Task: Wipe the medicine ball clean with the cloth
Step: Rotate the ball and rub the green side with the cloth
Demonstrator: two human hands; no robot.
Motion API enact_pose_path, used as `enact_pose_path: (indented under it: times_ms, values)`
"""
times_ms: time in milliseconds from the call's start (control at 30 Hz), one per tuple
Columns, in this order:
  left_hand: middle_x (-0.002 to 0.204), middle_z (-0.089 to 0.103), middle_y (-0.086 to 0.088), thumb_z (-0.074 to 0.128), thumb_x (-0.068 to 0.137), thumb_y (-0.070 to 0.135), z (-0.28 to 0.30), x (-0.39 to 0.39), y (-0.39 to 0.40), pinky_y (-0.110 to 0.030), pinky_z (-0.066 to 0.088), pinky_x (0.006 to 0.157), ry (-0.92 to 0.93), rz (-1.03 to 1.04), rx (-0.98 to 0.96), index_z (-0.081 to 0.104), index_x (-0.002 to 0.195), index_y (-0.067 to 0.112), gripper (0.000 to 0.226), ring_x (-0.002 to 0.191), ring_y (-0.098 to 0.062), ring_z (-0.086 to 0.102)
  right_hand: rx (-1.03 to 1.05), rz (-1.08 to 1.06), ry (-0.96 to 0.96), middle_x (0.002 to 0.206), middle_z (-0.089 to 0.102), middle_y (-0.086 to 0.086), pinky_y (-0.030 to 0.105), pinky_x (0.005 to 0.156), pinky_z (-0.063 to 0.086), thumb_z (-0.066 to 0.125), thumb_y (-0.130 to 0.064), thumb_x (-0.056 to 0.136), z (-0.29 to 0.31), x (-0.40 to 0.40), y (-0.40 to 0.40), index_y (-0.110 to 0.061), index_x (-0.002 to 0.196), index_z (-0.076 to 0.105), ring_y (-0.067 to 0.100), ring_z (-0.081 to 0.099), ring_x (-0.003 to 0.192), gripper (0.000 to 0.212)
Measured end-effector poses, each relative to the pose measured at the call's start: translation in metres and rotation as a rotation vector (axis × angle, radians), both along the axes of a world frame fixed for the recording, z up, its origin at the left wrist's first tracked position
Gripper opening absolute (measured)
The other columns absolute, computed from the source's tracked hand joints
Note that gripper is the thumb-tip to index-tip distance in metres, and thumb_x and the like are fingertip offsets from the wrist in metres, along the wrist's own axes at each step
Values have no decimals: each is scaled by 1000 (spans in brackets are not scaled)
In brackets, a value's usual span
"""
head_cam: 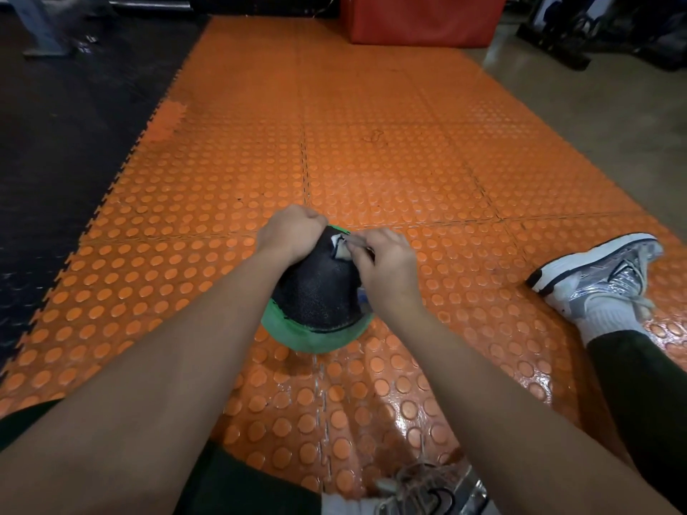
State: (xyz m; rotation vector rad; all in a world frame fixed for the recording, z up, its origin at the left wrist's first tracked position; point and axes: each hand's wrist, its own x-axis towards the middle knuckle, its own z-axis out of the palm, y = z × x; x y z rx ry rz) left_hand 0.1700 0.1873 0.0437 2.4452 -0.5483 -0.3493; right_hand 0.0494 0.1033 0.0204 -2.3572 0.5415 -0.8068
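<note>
A black and green medicine ball [319, 299] sits on the orange studded floor mat [371, 161] between my legs. My left hand [292, 232] curls over the ball's far upper left side and holds it. My right hand [386, 265] presses a small pale cloth [340, 249] against the top right of the ball, fingers curled round it. Most of the cloth is hidden under the fingers; a small bit shows below my right wrist.
My right foot in a silver sneaker [598, 271] lies to the right; another sneaker [423, 492] is at the bottom edge. A red padded box [420, 18] stands at the far end of the mat. Black flooring [67, 143] borders the left.
</note>
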Motion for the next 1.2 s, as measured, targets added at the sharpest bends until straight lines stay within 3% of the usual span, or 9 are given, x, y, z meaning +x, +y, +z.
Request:
enact_pose_path:
  times_ms: [100,200,267,400,567,767,933,1033,1200]
  values:
    - [115,65,-10,47,88,31,0,4,1,-34,45,87,27,28,-6,71,106,20,32,105,-32,57,-29,-31,0,93,66,10,30,78,31,51,-23,89,-4,0,20,-9,94,71,33,54,89,25]
    - [115,66,-11,45,74,43,3,9,5,-36,47,91,76,53,-38,71,105,19,47,105,-33,58,-135,162,-105,85,66,6,32,74,36,50,-25,86,-3,-23,51,-14,91,72,24,53,82,26]
    - [111,67,-11,43,67,44,2,11,7,-39,48,90,94,52,-54,72,101,19,52,102,-34,58,-33,238,-85,87,66,7,32,77,41,56,-22,85,9,-29,47,-12,91,72,22,56,84,20]
    - [103,66,-13,49,84,35,-2,10,5,-33,42,75,72,60,-47,71,93,15,31,97,-34,58,281,70,-52,102,68,7,37,83,48,60,-24,88,32,0,2,-14,103,70,22,61,95,21]
    - [108,67,-11,48,85,32,0,10,-3,-34,47,86,76,86,-28,72,99,17,31,100,-32,59,-118,54,80,103,66,9,30,83,29,56,-25,87,1,14,14,-14,108,68,34,55,95,26]
    - [112,67,-11,52,84,34,1,14,-2,-35,48,89,89,97,-28,71,104,16,33,103,-32,59,-246,273,-73,97,70,4,29,75,33,61,-14,85,-7,-24,42,-13,97,72,25,61,83,16]
    - [102,67,-13,52,83,30,1,9,0,-33,45,79,66,93,-15,72,97,14,29,97,-34,60,436,289,-18,104,62,-7,41,95,43,60,-26,86,31,-28,17,-22,96,71,16,56,104,15]
    - [100,66,-18,47,84,26,1,5,0,-36,45,78,44,75,-10,69,89,9,27,96,-36,60,341,109,-76,119,44,-10,46,106,31,61,-30,84,55,-19,-1,-34,87,65,21,38,126,7]
    - [103,66,-12,48,86,31,2,7,1,-33,42,78,57,60,-11,71,92,16,28,99,-33,59,402,-29,-373,72,59,-9,22,67,45,53,-20,92,83,-12,-5,-28,84,61,2,53,69,14]
